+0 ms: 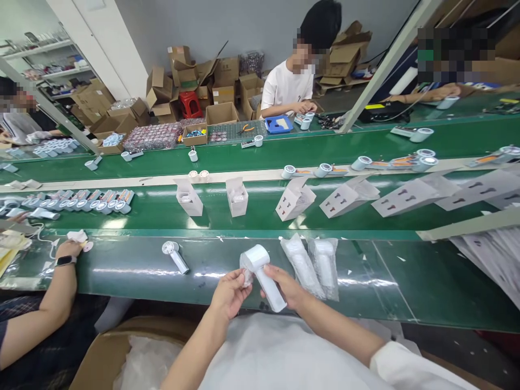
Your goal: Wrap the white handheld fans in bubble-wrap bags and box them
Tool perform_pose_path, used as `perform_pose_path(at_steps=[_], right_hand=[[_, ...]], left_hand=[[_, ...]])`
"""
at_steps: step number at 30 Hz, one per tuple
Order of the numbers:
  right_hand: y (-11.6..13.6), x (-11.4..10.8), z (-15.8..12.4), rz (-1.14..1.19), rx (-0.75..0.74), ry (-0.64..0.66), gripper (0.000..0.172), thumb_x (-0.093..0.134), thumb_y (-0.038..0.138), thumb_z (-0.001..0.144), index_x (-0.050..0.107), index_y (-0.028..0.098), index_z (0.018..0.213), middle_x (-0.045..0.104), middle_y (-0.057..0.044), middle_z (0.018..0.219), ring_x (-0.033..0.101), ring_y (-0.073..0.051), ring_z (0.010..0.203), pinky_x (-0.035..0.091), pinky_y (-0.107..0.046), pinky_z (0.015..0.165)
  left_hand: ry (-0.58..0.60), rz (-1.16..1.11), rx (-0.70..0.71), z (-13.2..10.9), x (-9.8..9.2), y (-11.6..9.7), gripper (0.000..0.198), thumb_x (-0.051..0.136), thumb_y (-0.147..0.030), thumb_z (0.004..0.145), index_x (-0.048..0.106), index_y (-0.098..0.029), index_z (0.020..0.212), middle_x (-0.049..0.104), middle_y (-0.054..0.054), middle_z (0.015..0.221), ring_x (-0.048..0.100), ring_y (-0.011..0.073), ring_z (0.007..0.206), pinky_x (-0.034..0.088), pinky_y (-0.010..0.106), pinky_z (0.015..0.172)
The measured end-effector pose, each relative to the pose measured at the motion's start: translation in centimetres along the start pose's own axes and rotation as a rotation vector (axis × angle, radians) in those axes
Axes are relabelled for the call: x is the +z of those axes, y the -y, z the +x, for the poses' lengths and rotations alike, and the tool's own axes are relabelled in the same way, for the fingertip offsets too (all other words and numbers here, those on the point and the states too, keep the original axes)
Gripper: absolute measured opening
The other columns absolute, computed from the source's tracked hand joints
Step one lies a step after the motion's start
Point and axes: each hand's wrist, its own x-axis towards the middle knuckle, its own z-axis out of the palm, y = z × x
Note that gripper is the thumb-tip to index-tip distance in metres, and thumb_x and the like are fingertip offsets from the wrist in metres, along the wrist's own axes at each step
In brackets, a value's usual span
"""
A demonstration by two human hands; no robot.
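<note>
A white handheld fan (268, 284) is tilted in front of me, with its round head up and to the left. My right hand (284, 286) is closed around its handle. At the head's left side my left hand (232, 292) pinches a crumpled bit of clear plastic wrap (246, 273). Just right of the fan, two more fans in clear wrapping, a nearer one (303, 262) and a farther one (325, 265), lie on the bench. Another unwrapped fan (176, 257) rests on the bench to the left.
Several white boxes, one with an open flap (236, 199), stand on the green conveyor (211, 216) beyond the bench. A co-worker's arm (67, 276) reaches in at left. A cardboard box (95, 360) with plastic bags stands below left. Another person (288, 89) works across the line.
</note>
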Motion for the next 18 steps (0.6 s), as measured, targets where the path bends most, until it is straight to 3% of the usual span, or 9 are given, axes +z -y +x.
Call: perform_pose_path(at_steps=[3,8,11,13,15,18], right_hand=[[0.7,-1.1,-0.4,0.051,-0.008,-0.024,0.048,0.074,0.056,0.063,0.061,0.016,0.085,0.061,0.001,0.063,0.06,-0.013,0.045,0.046,-0.022,0.04],[2.5,-2.4,-3.5,0.016,-0.016,0.1,0.051,0.077,0.058,0.059,0.064,0.018,0.086,0.061,0.0,0.068,0.06,-0.014,0.054,0.05,-0.026,0.051],[3.3,-2.2,-5.5,-0.209,-0.075,0.227,0.044,0.079,0.051,0.061,0.068,0.017,0.087,0.063,-0.005,0.083,0.061,-0.016,0.07,0.052,-0.03,0.063],[3.4,-1.9,-5.9,-0.333,-0.136,0.252,0.039,0.079,0.046,0.063,0.07,0.017,0.088,0.063,-0.007,0.097,0.061,-0.017,0.081,0.051,-0.03,0.071],[3.5,-2.1,-5.7,-0.342,-0.126,0.164,0.042,0.077,0.049,0.065,0.07,0.016,0.09,0.064,-0.006,0.09,0.06,-0.015,0.074,0.05,-0.029,0.068],[4.0,-3.4,-5.2,-0.267,-0.065,-0.055,0.05,0.076,0.054,0.063,0.069,0.015,0.093,0.062,0.0,0.067,0.055,-0.012,0.056,0.049,-0.029,0.059]], left_hand=[[-0.003,0.21,-0.007,-0.1,1.0,0.8,0.031,0.084,-0.02,0.051,0.064,-0.011,0.073,0.062,0.001,0.067,0.055,0.009,0.059,0.046,0.026,0.064],[-0.124,0.424,0.24,0.0,3.0,2.2,0.024,0.076,-0.022,0.056,0.052,-0.015,0.058,0.051,-0.005,0.05,0.044,0.0071,0.049,0.034,0.021,0.05],[-0.041,0.447,0.364,-0.3,4.6,2.8,0.018,0.075,-0.022,0.057,0.06,-0.015,0.064,0.059,-0.002,0.061,0.05,0.0099,0.058,0.038,0.021,0.055],[0.039,0.441,0.364,-0.5,5.4,3.2,0.021,0.076,-0.023,0.057,0.064,-0.014,0.07,0.061,0.0,0.064,0.052,0.0109,0.06,0.039,0.022,0.056],[0.042,0.381,0.256,-0.6,5.6,3.4,0.025,0.079,-0.025,0.054,0.063,-0.014,0.07,0.06,-0.001,0.061,0.051,0.0102,0.055,0.036,0.021,0.05],[-0.099,0.214,0.1,-0.2,5.1,3.1,0.036,0.083,-0.031,0.049,0.053,-0.016,0.061,0.054,-0.003,0.055,0.048,0.0077,0.048,0.033,0.019,0.044]])
